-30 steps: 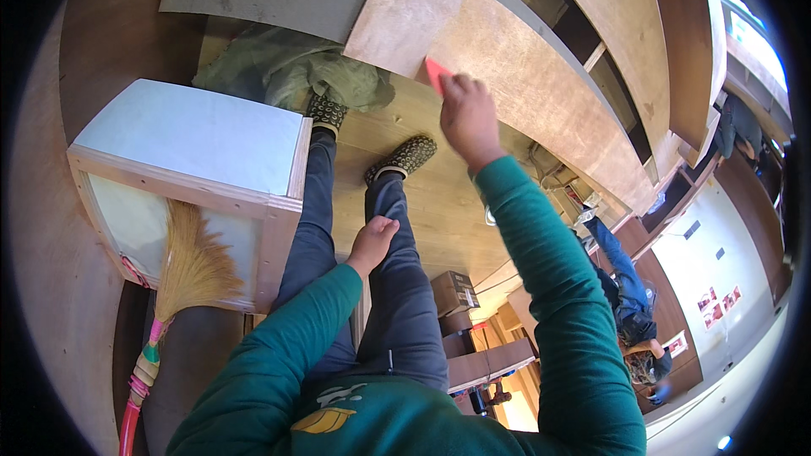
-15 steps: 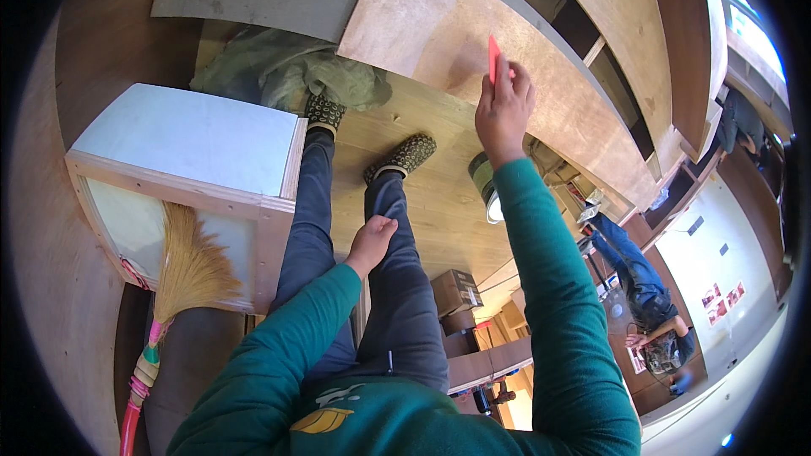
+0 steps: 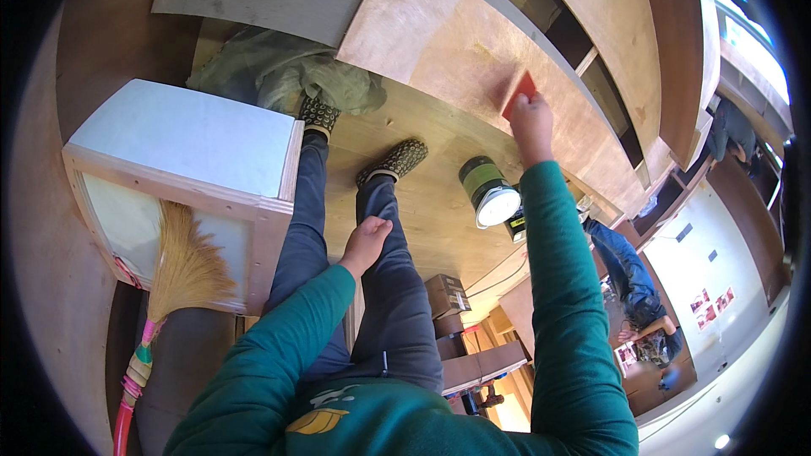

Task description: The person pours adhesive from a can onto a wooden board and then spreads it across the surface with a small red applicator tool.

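Observation:
My right hand (image 3: 532,125) grips a flat red spreader (image 3: 519,93), its blade against a light plywood panel (image 3: 405,4). Around the blade the panel shows a darker, shiny patch that looks wet. My left hand (image 3: 366,247) rests on my leg near the knee, its fingers curled in, and I see nothing in it. On the floor right of my shoe stands a dark can with a green band (image 3: 482,174), something white at its open end.
A white box with wooden edges (image 3: 186,139) stands at left, a straw broom (image 3: 193,262) leaning on it. Crumpled plastic sheeting (image 3: 283,72) lies by my feet. Beyond the panel are curved wooden boards (image 3: 612,25). Another person (image 3: 634,287) is at the right.
My right hand has moved right and nearer with the spreader, which has turned from edge-on to show its flat side. More of the can shows. My left hand stays on my leg.

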`<action>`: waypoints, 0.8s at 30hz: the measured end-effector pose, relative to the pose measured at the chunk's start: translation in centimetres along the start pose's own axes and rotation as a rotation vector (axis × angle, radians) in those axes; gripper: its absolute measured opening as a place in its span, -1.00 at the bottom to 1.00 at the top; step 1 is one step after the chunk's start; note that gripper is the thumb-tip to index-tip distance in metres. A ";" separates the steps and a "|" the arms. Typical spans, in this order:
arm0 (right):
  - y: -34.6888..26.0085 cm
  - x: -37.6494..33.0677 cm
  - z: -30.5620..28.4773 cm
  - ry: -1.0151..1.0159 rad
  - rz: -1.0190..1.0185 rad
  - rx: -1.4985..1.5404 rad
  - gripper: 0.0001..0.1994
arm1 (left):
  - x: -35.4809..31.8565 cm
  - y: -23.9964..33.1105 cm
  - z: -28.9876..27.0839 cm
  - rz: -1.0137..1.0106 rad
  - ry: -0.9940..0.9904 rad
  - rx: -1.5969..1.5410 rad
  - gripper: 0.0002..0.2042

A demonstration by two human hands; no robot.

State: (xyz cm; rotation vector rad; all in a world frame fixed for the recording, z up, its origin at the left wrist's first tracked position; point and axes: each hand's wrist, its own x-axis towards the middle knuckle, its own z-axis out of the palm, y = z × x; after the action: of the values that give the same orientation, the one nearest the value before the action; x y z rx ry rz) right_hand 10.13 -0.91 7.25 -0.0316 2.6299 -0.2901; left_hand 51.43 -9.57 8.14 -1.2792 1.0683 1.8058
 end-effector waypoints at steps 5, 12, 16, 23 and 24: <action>-5.2 3.7 0.0 -0.297 0.317 0.552 -0.75 | 0.6 -0.5 0.3 0.027 0.019 -0.036 -0.62; -8.2 12.6 5.5 -0.280 -0.262 0.515 -0.84 | 0.6 0.7 0.5 0.062 0.007 -0.026 -0.65; -20.3 9.5 2.9 -0.247 -0.754 -0.430 -0.90 | 0.6 1.0 0.7 0.062 0.054 -0.087 -0.65; -25.1 7.4 1.0 -0.280 -0.442 0.109 -0.88 | 1.1 0.9 0.4 0.079 0.052 -0.111 -0.62; -26.5 6.3 0.9 -0.250 0.031 0.760 -0.82 | 1.1 1.0 0.5 0.072 0.058 -0.111 -0.62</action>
State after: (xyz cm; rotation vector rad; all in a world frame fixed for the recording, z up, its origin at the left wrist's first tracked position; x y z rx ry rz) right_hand 4.26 -27.42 9.09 0.2118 2.1207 -1.1641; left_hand 50.00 -9.49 7.39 -1.3819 1.0702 1.9157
